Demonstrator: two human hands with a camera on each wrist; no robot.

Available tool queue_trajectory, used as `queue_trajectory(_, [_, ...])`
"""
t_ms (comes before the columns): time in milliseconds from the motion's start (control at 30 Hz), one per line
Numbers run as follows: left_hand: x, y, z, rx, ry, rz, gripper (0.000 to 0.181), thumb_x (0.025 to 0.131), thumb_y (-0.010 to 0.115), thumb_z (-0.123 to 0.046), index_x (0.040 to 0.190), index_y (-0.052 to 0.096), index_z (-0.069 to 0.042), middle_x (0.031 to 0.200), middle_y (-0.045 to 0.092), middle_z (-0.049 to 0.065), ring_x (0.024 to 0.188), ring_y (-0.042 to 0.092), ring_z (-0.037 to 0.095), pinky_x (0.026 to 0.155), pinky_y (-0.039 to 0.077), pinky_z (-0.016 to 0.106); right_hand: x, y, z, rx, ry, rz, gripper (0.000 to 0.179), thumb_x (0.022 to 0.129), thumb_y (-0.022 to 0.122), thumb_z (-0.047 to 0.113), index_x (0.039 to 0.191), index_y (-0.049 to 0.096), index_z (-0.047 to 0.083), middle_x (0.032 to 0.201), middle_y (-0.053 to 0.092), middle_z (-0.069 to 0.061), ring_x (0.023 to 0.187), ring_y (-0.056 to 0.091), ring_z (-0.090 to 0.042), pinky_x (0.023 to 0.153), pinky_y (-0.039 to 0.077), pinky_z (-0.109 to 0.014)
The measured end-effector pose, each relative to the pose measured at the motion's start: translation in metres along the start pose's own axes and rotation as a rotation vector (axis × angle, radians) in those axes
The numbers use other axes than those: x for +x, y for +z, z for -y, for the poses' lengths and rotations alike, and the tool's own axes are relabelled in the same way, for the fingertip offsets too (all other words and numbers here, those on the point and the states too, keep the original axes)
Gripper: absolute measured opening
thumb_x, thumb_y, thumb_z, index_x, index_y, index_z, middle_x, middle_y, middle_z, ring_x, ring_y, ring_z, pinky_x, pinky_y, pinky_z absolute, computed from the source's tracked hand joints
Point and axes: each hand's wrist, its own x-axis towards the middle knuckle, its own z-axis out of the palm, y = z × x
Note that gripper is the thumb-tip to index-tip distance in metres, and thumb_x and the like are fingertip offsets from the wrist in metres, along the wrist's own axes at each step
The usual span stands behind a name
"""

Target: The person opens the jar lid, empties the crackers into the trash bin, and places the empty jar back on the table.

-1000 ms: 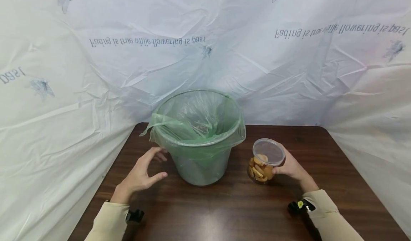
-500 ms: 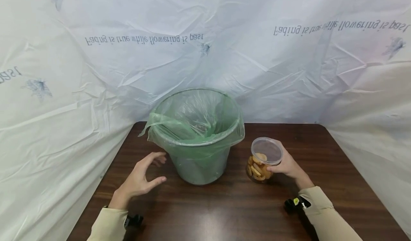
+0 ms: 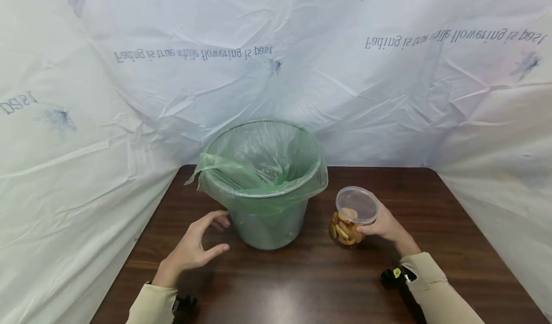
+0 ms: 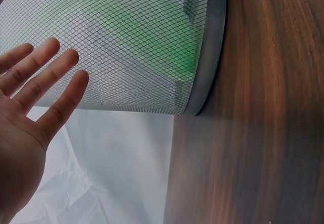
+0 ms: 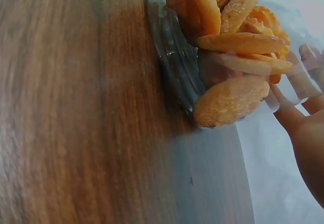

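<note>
My right hand [image 3: 384, 222] grips a clear plastic jar [image 3: 356, 204] of biscuits, its thumb round the near side. Through the wall, several golden biscuits [image 5: 230, 100] show in the right wrist view. The jar leans a little, and part of its base may touch the table; I cannot tell. A mesh waste bin [image 3: 269, 228] with a green plastic bag [image 3: 258, 204] over its rim stands left of the jar. Beside the bin's left side my left hand [image 3: 194, 245] holds nothing. In the left wrist view its fingers [image 4: 66, 100] are spread in front of the mesh.
Both hands are over a dark brown wooden table [image 3: 302, 285]. White printed sheeting [image 3: 327, 75] rises behind the table and along both sides. A loose end of the bag [image 3: 194, 173] hangs over the bin's left rim.
My left hand has shifted slightly right, nearer the bin. The right thumb has moved further round the jar, which has barely moved. The bin stays in place; the head view shifts a little.
</note>
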Motion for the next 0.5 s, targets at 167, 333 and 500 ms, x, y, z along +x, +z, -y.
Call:
queue_trajectory(167, [-0.007, 0.009, -0.007, 0.001, -0.027, 0.016, 0.064, 0.076, 0.081, -0.013, 0.132, 0.051, -0.003, 0.109, 0.062, -0.003, 0.096, 0.061, 0.017, 0.079, 0.052, 0.030, -0.005, 0.001, 0.003, 0.028, 0.004, 0.045, 0.098, 0.064, 0.074, -0.020, 0.148, 0.025, -0.006, 0.135, 0.042, -0.032, 0.119, 0.053, -0.022, 0.094, 0.048, -0.025])
queue_trajectory(333, [-0.009, 0.015, -0.014, 0.024, -0.054, 0.018, 0.060, 0.077, 0.080, -0.014, 0.129, 0.053, -0.003, 0.106, 0.062, -0.004, 0.094, 0.062, 0.018, 0.082, 0.051, 0.028, -0.006, 0.002, 0.007, 0.009, -0.008, 0.051, 0.098, 0.062, 0.076, -0.019, 0.147, 0.027, -0.007, 0.134, 0.043, -0.032, 0.118, 0.054, -0.023, 0.094, 0.047, -0.025])
queue_trajectory(500, [-0.008, 0.018, -0.018, 0.038, -0.050, 0.025, 0.058, 0.077, 0.080, -0.016, 0.128, 0.053, -0.008, 0.105, 0.063, -0.003, 0.094, 0.062, 0.015, 0.082, 0.051, 0.030, -0.009, 0.003, 0.010, -0.012, 0.001, 0.050, 0.097, 0.063, 0.077, -0.017, 0.146, 0.029, -0.006, 0.134, 0.045, -0.029, 0.117, 0.055, -0.019, 0.092, 0.048, -0.024])
